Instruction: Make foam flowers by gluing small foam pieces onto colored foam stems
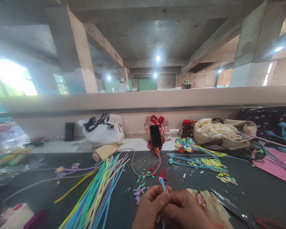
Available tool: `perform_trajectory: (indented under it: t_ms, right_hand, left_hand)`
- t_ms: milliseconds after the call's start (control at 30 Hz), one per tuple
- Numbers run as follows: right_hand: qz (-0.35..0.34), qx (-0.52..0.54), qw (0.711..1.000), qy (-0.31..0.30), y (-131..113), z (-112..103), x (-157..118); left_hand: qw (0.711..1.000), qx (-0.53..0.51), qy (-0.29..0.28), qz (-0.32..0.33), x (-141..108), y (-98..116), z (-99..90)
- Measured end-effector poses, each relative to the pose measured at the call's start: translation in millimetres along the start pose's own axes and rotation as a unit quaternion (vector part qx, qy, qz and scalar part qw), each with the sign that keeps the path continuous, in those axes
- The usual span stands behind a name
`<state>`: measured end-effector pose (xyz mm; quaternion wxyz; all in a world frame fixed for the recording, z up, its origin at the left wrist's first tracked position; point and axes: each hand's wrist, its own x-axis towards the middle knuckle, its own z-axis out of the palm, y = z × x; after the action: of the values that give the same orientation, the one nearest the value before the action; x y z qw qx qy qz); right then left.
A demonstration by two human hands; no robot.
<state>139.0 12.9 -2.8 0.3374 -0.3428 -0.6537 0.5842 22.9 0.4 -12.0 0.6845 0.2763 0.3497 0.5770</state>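
Near the bottom middle, a blue pipe cleaner [163,184] stands upright with its top end bent into a small bud and a lilac spot on it. My left hand [149,206] pinches it from the left. From the other side, my right hand [184,208] is closed against it, fingertips touching the left thumb; what lies between those fingertips is hidden. Short purple pieces [138,191] lie just left of my hands, with red pieces [162,174] beyond them. Scissors [231,206] with red handles lie to the right, beside a crumpled tan wrapper [214,203].
Long coloured pipe cleaners [95,197] spread across the left. A phone [155,136] on a cable [133,165] leans at the back. Finished-looking flower stems [195,162], yellow cut pieces [211,163] and pink paper [276,165] are on the right. A white bag [105,130] stands by the wall.
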Motion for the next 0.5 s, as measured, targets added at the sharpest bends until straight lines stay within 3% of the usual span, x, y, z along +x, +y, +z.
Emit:
perform_trajectory:
  t_ms: [267,400,500]
  right_hand:
    - [-0.018,-0.074,0.997,-0.003,-15,1,-5]
    - [0.04,-0.098,0.993,0.045,-23,-14,-4]
    - [0.007,-0.111,0.992,0.062,-31,-32,-2]
  left_hand:
    - [0.989,0.142,0.042,0.028,-4,12,-1.7]
    - [0.987,0.145,0.058,0.026,-7,21,0.7]
    - [0.985,0.166,0.045,0.034,-11,30,1.1]
